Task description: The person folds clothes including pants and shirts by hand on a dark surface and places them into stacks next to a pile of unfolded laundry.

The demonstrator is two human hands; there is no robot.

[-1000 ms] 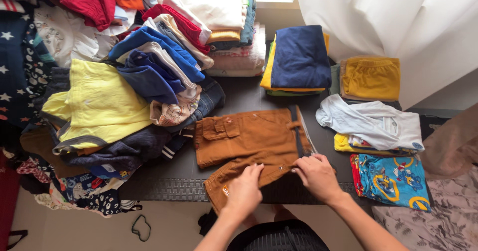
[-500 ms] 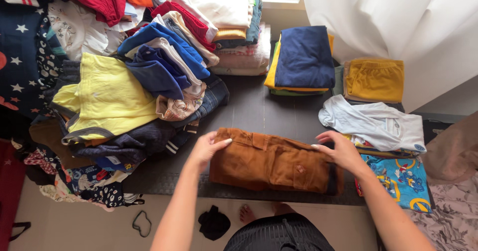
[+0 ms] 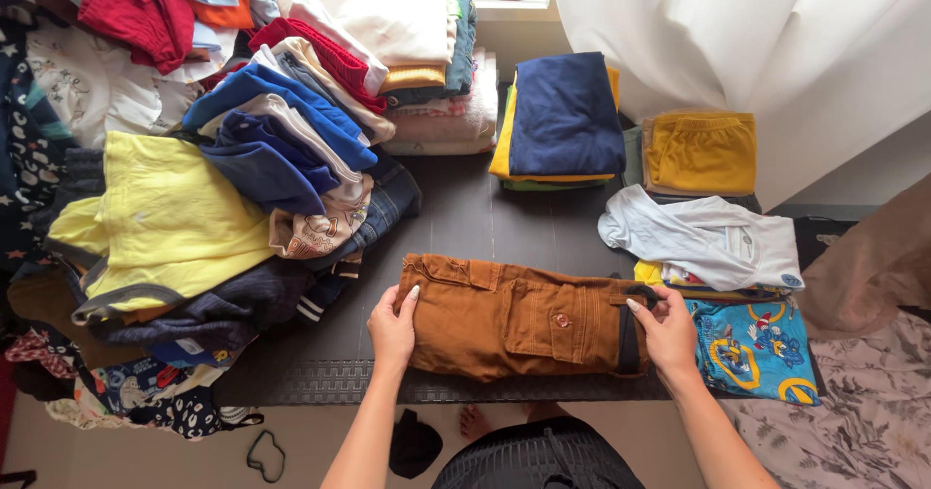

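— Brown shorts (image 3: 514, 319) look smaller than before?
— Yes, folded now, lying on the dark bench (image 3: 465, 218). Left hand (image 3: 392, 329) and right hand (image 3: 667, 332) each pinch one end.

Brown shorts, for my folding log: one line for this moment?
brown shorts: folded | left hand: left end | right hand: right end | dark table

The yellow shirt (image 3: 165, 222) hides most of the pile beneath it. The curtain (image 3: 776, 53) and red garment (image 3: 136, 4) run off the top edge.
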